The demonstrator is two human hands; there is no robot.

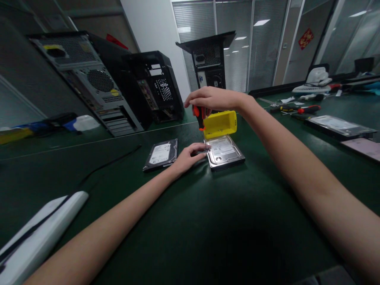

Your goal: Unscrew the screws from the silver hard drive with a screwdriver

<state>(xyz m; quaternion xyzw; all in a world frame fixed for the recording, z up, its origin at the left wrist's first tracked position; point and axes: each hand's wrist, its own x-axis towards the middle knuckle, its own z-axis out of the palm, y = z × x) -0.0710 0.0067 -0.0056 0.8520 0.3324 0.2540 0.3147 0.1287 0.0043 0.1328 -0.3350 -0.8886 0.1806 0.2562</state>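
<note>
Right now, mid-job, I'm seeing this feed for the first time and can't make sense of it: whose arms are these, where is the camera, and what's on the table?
There is no machine here. The two bare arms belong to one person, and the single picture comes from a camera worn on that person's head, looking forward and down.

The right hand is closed around a red-handled screwdriver, held tip-down over the near hard drive. That drive lies flat on the green table. The left hand rests its fingers on the drive's left edge.

A yellow box stands just behind the drive. A second hard drive lies to its left, apart from it. At the back stand computer cases, and more tools lie far to the right.
</note>
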